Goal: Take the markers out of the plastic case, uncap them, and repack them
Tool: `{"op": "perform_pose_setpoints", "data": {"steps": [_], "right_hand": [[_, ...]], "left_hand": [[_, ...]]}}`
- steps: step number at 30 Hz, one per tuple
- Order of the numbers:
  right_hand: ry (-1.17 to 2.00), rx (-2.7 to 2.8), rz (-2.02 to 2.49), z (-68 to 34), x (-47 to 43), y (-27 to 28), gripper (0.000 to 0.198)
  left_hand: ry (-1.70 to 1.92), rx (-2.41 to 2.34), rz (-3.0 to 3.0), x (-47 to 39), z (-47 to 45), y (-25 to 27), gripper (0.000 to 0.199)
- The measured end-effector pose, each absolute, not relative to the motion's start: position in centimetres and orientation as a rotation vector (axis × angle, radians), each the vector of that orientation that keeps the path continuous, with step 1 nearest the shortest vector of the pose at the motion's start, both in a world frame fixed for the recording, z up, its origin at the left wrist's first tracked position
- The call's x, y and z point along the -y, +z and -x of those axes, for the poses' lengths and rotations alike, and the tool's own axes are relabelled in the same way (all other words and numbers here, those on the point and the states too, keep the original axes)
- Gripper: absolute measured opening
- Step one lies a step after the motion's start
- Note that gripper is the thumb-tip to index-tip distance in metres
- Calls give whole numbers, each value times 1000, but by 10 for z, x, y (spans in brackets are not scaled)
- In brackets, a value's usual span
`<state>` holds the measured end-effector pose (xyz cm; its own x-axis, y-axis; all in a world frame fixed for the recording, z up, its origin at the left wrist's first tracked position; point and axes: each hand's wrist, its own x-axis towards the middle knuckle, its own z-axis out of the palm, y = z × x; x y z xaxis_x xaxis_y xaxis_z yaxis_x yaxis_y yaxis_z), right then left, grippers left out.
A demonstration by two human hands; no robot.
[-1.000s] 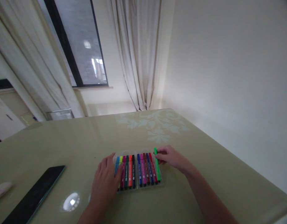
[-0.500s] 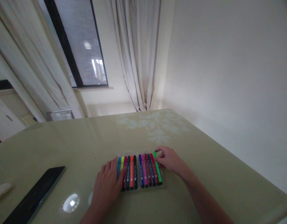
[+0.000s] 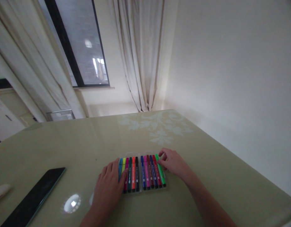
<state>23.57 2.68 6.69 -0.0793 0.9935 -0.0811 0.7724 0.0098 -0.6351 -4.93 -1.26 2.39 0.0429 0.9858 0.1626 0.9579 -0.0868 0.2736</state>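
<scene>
A clear plastic case [image 3: 139,191] lies unfolded on the table, with several coloured felt-tip markers side by side in its two halves. My left hand [image 3: 110,183] rests flat over the left half, thumb across the markers, fingers stretched out; it partly hides the blue marker [image 3: 120,167] and the yellow marker [image 3: 123,165]. At the far right of the row, a green marker [image 3: 161,171] lies in the right half, slightly tilted. Beside its upper end is my right hand [image 3: 171,160], fingers bent and a little apart, thumb close to the marker's edge.
On the left of the table [image 3: 93,142] lies a black phone-like slab [image 3: 34,198], with a white object [image 3: 1,191] at the edge of view. A round light reflection shines near my left forearm. Walls, curtains [image 3: 140,56] and a window stand beyond.
The green marker has shifted slightly to the right and sits lower in the case beside the red one. My right fingers have loosened from its upper end. My left hand has stayed put.
</scene>
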Motion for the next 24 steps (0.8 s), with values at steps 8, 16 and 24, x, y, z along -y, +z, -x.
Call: {"op": "perform_pose_setpoints", "data": {"steps": [8,16,24], "right_hand": [[1052,1851,1788,-245,-26,69,22],[1171,1736,1839,-242,-30,60,22],[1286,1612,1720,-242,-34,59,34]], "left_hand": [[489,-2072,-2192,13,48,25,60],[782,-1924,-2060,6,57,18,63],[1243,-1464,-1179,-3,61,50,71]]}}
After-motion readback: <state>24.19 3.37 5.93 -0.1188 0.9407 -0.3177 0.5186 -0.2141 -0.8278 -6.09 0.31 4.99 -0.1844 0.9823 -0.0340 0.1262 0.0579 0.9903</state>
